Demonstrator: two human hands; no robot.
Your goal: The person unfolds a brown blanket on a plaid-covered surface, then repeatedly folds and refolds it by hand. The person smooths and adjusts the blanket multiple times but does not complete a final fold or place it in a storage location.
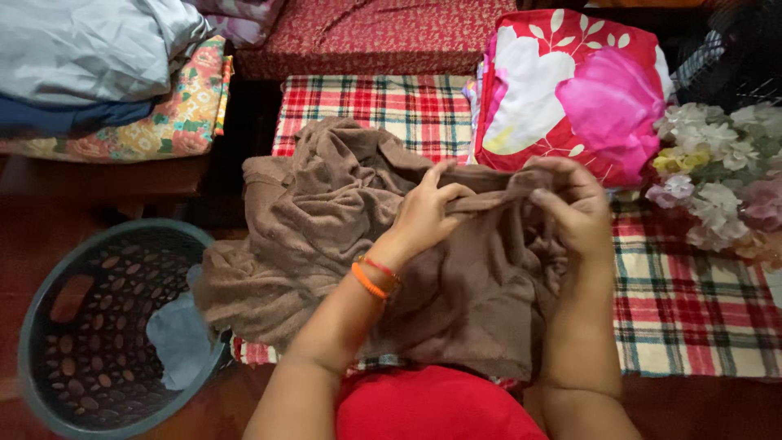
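Brown towel (326,220) on plaid cloth (684,301), both hands' grip, basket (49,326) on floor

We're in a home here, a bedroom or living corner. A plaid mat (692,310) covers the low surface in the middle, with a dark red patterned cushion (375,37) at the far side. Far left, folded bedding (90,49) sits stacked on a floral quilt (175,122). A bright flowered pillow (574,90) lies far right, artificial flowers (721,175) beside it. Near left, a grey laundry basket (49,342) stands on the floor.
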